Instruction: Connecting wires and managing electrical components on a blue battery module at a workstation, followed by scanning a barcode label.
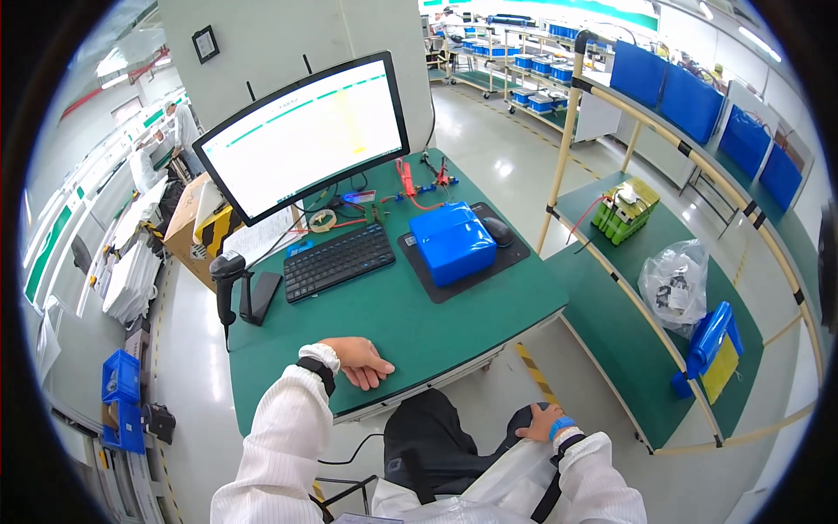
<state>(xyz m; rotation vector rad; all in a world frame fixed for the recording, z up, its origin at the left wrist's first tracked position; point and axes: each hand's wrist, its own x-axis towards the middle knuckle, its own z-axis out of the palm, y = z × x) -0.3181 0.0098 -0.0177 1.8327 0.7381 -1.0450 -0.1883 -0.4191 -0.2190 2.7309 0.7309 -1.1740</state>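
My left hand [356,360] rests on the green tabletop [419,336] near its front edge, fingers curled in and nothing visible in them. On my right thigh lies my right hand [539,423], its fingers apart over the dark trousers [445,432]; a blue band [561,426] circles that wrist. Beyond my left hand sits a black keyboard [340,263]. A blue-wrapped block [452,244] covers part of a black mouse pad [436,291], with a black mouse [497,231] beside it. A barcode scanner [229,275] stands at the table's left, next to a dark flat box [261,299].
A lit monitor [305,131] rises behind the keyboard. Red leads [406,179] and a tape roll [322,220] lie at the back. On the right, a pipe-framed bench carries a green battery pack [625,210], a clear plastic bag [674,284] and blue wrapping [711,341].
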